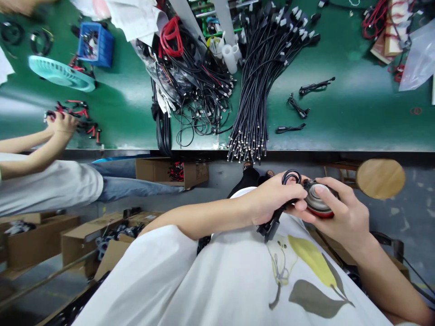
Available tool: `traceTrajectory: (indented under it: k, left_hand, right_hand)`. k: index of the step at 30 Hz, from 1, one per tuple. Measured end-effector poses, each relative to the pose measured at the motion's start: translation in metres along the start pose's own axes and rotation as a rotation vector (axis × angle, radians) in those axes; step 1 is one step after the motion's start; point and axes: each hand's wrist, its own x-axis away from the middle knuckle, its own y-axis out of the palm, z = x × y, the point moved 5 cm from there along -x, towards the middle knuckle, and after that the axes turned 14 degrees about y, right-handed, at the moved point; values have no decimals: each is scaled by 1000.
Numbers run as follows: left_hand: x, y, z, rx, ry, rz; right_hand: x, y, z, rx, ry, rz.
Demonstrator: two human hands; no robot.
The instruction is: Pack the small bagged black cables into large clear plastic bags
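My left hand (275,199) is closed around a thin black cable (291,175), held over my lap below the table edge. The cable curls into a small loop above my fingers, and its black plug end (269,228) hangs down under the hand. My right hand (343,217) is closed on a small round grey-and-red disc (317,204), with the thumb pressed on its top. The two hands touch, and the cable runs between them toward the disc.
On the green table (356,113) lie a big bundle of black cables (261,81), a tangled wire heap (193,86), three loose cables (299,106), a blue basket (95,43) and a teal fan (61,72). A co-worker's hands (61,124) work at the left. Cardboard boxes (170,172) and a wooden stool (380,178) stand below.
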Motion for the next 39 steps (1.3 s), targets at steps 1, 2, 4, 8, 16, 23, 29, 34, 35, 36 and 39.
traceTrajectory:
  k: [1,2,4,8,16,23,29,34,35,36,39]
  left_hand:
    - [0,0,-1,0,-3,1]
    - [0,1,-2,3,-4,2]
    - [0,2,-4,11,-7,-6]
    - [-1,7,-6,16,-10,-10]
    - [-9,14,-11,11,-26,4]
    - [-16,20,-15,17,-40,-8]
    - [-24,27,-17,20,-62,-25]
    - [-31,31,-17,11,-82,-25]
    - [-32,33,-17,6,-85,-27]
    - [-33,34,-17,-2,-86,-32]
    - [-40,34,-18,-77,-68,-64]
  right_hand:
    - [1,0,0,5,-1,-3]
    - [2,0,0,9,-2,-4]
    - [3,0,0,13,-6,-10]
    - [6,-2,3,4,-1,-4]
    - [13,-7,13,0,21,9]
    - [16,-11,20,-2,29,5]
    - [18,-13,28,-10,35,5]
    - [20,-14,36,-5,49,11]
    - [20,-14,37,-5,57,11]
    - [21,-14,39,-7,65,12]
    - [21,-16,46,-2,94,25]
